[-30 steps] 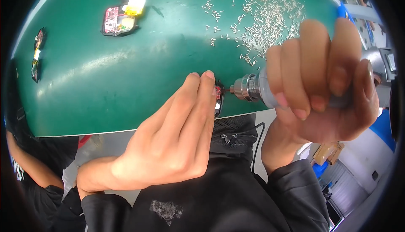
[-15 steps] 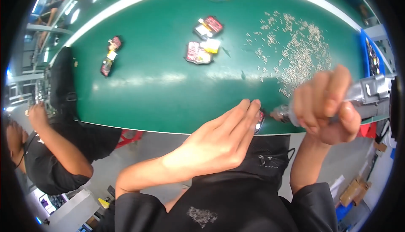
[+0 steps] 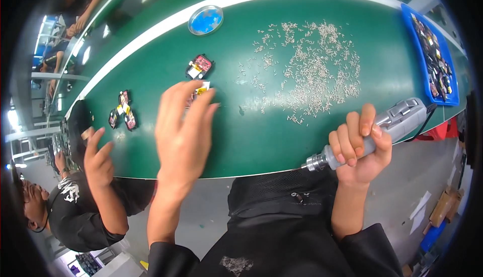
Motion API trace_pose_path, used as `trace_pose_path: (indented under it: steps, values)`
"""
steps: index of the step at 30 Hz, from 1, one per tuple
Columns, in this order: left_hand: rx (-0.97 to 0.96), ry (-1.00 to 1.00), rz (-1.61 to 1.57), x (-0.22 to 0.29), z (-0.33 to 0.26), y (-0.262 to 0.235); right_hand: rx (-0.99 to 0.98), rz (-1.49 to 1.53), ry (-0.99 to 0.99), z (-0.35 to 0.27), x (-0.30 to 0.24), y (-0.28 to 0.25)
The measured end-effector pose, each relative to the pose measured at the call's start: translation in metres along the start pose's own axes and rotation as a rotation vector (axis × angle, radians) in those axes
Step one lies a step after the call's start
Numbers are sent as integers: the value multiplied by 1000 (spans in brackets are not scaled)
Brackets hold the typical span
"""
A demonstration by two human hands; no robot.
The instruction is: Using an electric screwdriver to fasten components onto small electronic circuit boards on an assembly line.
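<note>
My left hand [image 3: 183,131] is over the green table, fingers stretched out and apart. Beneath its fingertips lies a small black-and-red electronic unit with a yellow label [image 3: 202,90], partly hidden by the hand. Just beyond is a similar unit [image 3: 200,67]. My right hand [image 3: 359,148] is wrapped around a grey electric screwdriver [image 3: 400,121], whose bit points left at the table's near edge. Many small silvery screws [image 3: 317,70] lie scattered across the table in front of the right hand.
A round dish with blue contents [image 3: 206,20] stands at the back. On the right sits a blue tray [image 3: 454,91] full of similar units. Several more units [image 3: 123,111] lie at left, near a co-worker's hand [image 3: 98,161]. A screwdriver cable runs rightward.
My left hand has left the unit at the table's near edge and moved left to the other units; that spot now shows none. The screwdriver has dropped lower. The view has turned.
</note>
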State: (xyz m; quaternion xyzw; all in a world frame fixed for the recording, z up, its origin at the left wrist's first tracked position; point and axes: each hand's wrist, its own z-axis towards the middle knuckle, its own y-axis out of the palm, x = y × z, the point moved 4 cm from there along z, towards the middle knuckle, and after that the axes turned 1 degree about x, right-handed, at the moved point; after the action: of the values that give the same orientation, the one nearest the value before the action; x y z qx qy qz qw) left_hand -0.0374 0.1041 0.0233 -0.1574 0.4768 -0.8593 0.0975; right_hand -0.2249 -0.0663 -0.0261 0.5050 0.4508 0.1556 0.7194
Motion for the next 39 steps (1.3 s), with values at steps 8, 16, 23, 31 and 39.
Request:
trace_pose_path:
  steps: [8,16,23,31,39]
  values:
    - [-123,146,61,11,33,40,-40,89,17,-3,-5,-4]
    - [-95,119,-57,26,32,35,-59,99,56,-8,-10,-7]
    - [-161,-167,-505,56,-11,18,-45,81,33,-5,-2,-5]
    - [-71,-487,-1575,78,-40,39,-20,263,-203,1,-22,30]
    - [-90,-519,-1767,90,-41,42,-61,244,-246,3,-20,40]
